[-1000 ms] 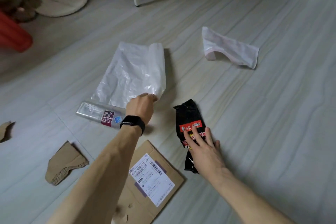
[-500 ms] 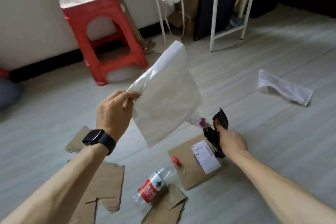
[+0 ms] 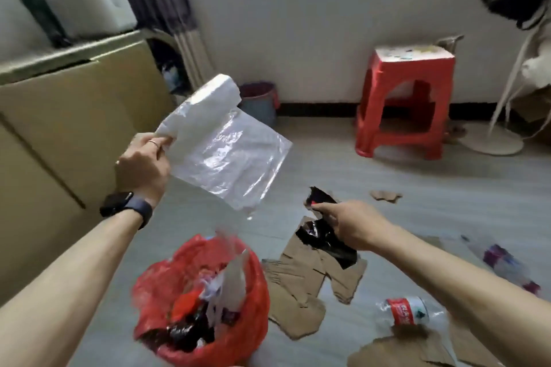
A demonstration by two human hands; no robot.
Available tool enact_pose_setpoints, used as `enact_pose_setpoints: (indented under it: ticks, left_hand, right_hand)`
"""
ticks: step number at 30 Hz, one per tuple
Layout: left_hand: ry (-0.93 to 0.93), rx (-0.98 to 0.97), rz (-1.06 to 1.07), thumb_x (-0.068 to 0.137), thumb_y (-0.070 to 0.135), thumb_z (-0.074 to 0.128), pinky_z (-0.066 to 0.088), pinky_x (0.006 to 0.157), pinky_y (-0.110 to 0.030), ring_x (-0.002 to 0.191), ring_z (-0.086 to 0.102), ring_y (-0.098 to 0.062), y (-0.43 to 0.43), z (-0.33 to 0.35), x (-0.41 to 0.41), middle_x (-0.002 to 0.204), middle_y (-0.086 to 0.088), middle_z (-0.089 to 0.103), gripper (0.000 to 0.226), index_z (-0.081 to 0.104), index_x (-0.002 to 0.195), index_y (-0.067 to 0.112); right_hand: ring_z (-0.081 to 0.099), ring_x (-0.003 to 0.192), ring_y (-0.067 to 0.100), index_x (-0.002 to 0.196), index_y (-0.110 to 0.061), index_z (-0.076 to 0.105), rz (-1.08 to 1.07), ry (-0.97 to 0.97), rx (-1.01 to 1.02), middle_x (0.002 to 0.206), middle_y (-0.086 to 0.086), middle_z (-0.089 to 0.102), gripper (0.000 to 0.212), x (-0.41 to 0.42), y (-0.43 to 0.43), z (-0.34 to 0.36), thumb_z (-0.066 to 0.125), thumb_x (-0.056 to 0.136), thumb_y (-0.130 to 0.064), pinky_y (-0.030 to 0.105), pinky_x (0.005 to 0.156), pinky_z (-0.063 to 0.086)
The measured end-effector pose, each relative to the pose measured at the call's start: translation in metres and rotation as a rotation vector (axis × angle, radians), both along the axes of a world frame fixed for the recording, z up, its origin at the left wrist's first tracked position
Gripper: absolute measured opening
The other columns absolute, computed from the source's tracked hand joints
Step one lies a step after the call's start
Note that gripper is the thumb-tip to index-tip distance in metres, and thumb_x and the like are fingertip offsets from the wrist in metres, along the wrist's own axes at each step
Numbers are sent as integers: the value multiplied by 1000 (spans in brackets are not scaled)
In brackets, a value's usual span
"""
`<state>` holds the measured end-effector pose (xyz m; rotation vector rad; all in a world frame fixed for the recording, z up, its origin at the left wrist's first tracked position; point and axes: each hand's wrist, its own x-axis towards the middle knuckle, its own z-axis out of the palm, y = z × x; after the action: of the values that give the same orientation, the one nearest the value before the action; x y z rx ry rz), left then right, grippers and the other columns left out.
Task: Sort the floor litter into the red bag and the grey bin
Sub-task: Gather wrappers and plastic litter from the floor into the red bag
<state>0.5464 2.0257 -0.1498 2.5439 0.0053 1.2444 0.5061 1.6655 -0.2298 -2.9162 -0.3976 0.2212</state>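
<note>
While left grip (image 3: 143,170) pinches plastic sheet (image 3: 226,152), right grip (image 3: 354,226) clutches black wrapper (image 3: 331,243), red bag (image 3: 261,301), cardboard (image 3: 298,292) beneath

Two arms reach in from the lower edge, both forearms bare as far as they show. The left wrist wears a smartwatch (image 3: 125,208) with a black, rounded rectangular case, glossy dark screen and broad dark strap. The left hand (image 3: 143,168) carries a thin, pale ring (image 3: 153,143) on one finger. The right hand (image 3: 354,225) is bare.
</note>
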Motion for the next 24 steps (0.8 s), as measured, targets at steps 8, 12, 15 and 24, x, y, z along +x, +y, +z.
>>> enact_pose_setpoints:
  ticks: [8,12,15,24]
  left_hand:
    - [319,-10,331,86,16,57,51,72,-46,87,63,-39,131,-67,-66,141,2,44,45,56,131,15]
    - [578,2,442,91,27,50,46,67,-42,97,57,-32,144,-121,-88,142,7,37,45,48,136,18]
    - [748,-17,415,94,31,43,46,67,-39,95,56,-28,136,-159,-99,135,6,43,41,45,133,18]
    - [899,-326,302,99,27,40,48,83,-39,99,62,-31,104,-246,-109,137,5,43,33,56,125,15]
  right_hand:
    - [57,113,25,139,-49,46,321,-120,125,131,-14,61,42,-7,173,-51,38,102,-30,35,81,49]
    - [59,101,23,123,-44,60,415,-175,116,119,-18,66,35,-21,219,-100,54,90,-33,36,79,50]
    - [62,99,21,112,-38,65,514,-264,-28,110,-16,69,43,-33,252,-125,70,70,-30,37,78,50]
    - [60,102,26,102,-15,73,636,-61,-471,100,3,73,28,-25,320,-147,46,97,-12,43,89,34]
